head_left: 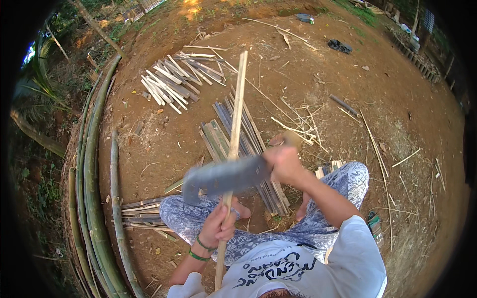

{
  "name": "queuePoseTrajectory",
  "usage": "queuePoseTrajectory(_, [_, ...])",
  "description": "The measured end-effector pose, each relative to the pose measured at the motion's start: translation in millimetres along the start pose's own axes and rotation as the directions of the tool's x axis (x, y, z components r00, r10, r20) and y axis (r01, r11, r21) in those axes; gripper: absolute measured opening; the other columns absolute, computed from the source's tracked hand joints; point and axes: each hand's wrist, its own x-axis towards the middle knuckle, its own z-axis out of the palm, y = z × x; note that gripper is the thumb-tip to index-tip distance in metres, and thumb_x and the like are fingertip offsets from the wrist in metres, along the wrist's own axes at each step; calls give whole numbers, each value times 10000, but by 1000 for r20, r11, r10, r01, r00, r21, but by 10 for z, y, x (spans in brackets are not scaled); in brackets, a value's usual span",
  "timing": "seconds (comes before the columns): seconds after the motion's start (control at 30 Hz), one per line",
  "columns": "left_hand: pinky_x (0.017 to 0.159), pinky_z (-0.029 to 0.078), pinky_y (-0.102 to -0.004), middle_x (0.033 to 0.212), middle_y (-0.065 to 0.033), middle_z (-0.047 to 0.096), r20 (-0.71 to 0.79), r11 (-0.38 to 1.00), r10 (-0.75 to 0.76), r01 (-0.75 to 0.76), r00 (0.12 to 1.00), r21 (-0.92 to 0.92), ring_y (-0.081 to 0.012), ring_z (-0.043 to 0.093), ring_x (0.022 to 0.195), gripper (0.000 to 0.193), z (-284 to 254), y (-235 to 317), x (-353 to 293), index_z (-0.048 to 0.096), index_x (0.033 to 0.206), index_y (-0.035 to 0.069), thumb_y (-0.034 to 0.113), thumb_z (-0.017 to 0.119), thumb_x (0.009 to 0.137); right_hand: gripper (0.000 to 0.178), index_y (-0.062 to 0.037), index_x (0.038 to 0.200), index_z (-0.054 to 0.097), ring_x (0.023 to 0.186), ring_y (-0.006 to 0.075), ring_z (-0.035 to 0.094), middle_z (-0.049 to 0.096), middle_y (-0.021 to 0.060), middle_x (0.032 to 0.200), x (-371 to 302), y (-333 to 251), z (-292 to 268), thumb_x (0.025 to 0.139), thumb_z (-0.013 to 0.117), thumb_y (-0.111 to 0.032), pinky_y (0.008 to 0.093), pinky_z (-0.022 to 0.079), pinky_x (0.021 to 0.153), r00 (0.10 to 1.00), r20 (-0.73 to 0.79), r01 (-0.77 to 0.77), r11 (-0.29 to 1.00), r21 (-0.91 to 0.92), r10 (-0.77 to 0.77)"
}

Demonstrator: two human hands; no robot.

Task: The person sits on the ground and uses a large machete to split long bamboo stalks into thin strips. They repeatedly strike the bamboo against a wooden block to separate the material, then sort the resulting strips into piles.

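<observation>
Pale bamboo makes up the long strip (238,102) in front of the seated person, its long axis running from the lap outward, the far end leaning slightly right toward the far edge of the dirt ground (357,79). The left hand (219,226) is clenched around its lower part, above the lap. The right hand (283,161) grasps a broad knife (218,180) by the handle; the motion-blurred blade lies crosswise over the strip and points left. Whether the two touch cannot be told. Dark strips (248,134) lie just beyond the lap, their lengths also running outward. Toward the ground's far left corner sits a pile (181,77) of pale and dark pieces. Green poles (92,164) line the left edge, a greyer pole (116,188) just inside them. Rightward, past the right knee (355,181), brown soil with scattered slivers leaves elbow room up to a low fence (415,57) at the far right edge.
</observation>
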Motion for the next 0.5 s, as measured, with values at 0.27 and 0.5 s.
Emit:
queuePoseTrajectory(0.27, [314,227,-208,587,36,352,-32,999,-19,17,999,-46,-38,298,335,307,-127,-8,153,424,1347,183,357,352,1105,175,-75,770,709,588,236,693,694,115,659,-67,-93,-61,597,699,-103,370,553,543,996,76,43,999,1,-43])
queuePoseTrajectory(0.5, [311,221,-215,576,34,347,73,995,-94,96,993,-25,-44,292,327,326,-76,-222,-158,430,1358,170,360,367,1100,129,-96,757,712,602,280,690,688,132,665,62,315,-229,637,676,-127,408,548,553,919,5,-391,911,-133,395])
